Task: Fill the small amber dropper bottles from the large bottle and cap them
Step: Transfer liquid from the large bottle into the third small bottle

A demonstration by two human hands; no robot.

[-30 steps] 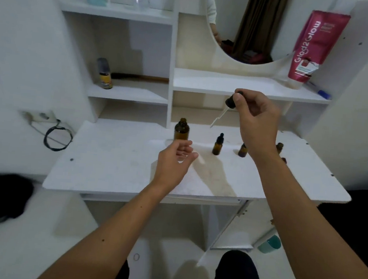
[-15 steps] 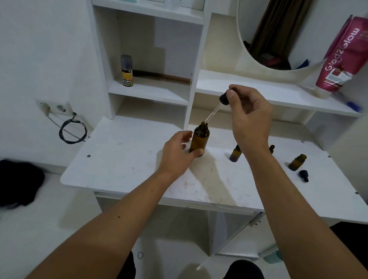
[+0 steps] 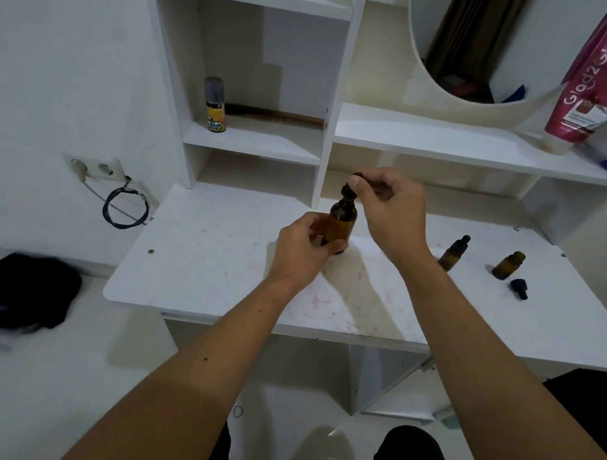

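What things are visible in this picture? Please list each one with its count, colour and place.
large amber glass bottle: 1, brown, on the white table, centre
black dropper cap: 1, at the large bottle's neck
small amber dropper bottles: 2, brown, table right; one capped, one open
loose black dropper cap: 1, lying beside the open small bottle
spray can: 1, yellow label, grey cap, left shelf
brown comb: 1, same shelf
pink tube: 1, upper right shelf
round mirror: 1, above
black cable: 1, coiled, left wall
black cloth: 1, floor left
left hand: holds the large bottle
right hand: pinches the dropper cap
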